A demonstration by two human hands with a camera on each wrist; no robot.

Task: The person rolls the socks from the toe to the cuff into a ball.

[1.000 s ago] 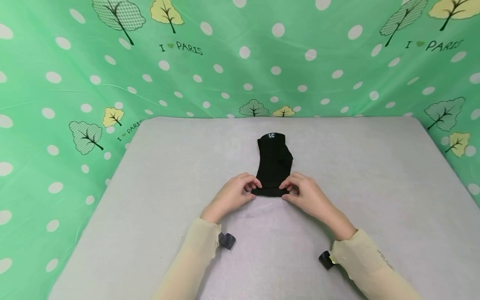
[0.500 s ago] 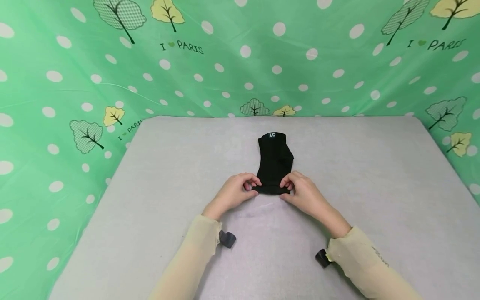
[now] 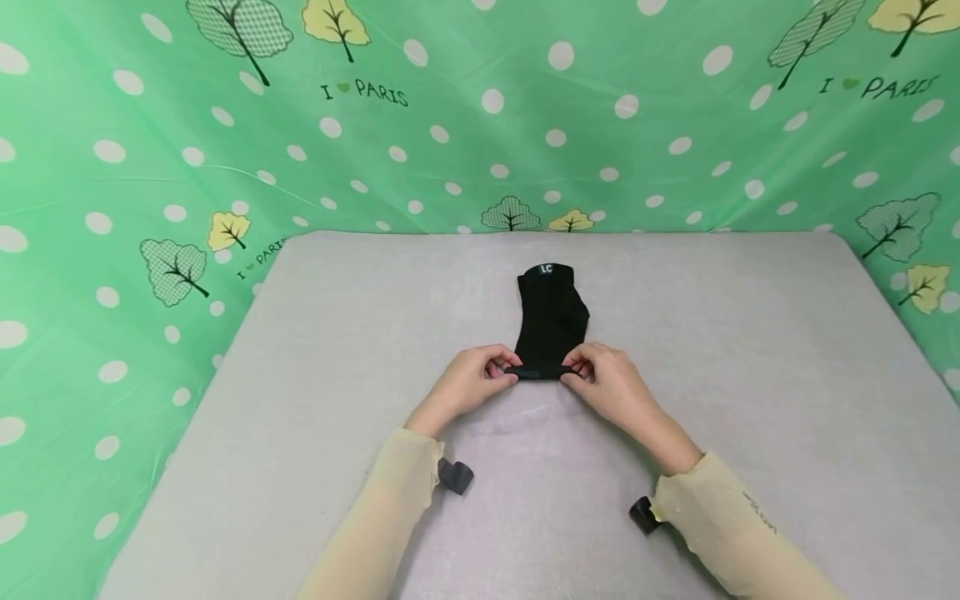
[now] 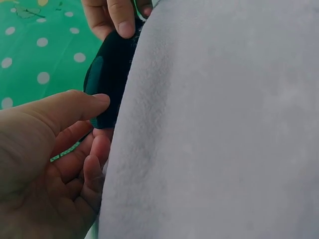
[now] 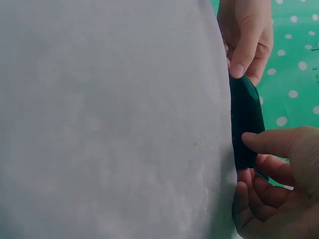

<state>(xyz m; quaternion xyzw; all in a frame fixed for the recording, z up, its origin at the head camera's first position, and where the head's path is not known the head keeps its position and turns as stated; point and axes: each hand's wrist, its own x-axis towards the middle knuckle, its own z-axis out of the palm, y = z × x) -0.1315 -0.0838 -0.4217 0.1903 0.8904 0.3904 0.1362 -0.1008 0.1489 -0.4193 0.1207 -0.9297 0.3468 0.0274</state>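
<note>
Nearest the viewer, a pale left sleeve (image 3: 382, 500) and right sleeve (image 3: 727, 517) run up behind the hands; a small dark fitting (image 3: 457, 477) projects from the left cuff on its inner side, and a second dark fitting (image 3: 643, 515) from the right. Ahead of them, the left hand (image 3: 470, 379) and right hand (image 3: 611, 379) face each other, each pinching one end of the folded near edge of a black sock (image 3: 551, 321) between thumb and fingers. The digits cover the corners of the fold. The sock lies flat between and beyond the hands, its heel bulging ahead of the right hand, its cuff, lettered "LC", farthest away. Grey desk (image 3: 750, 350) extends to both sides of the hands; past its far edge hangs green dotted cloth (image 3: 420, 179).
</note>
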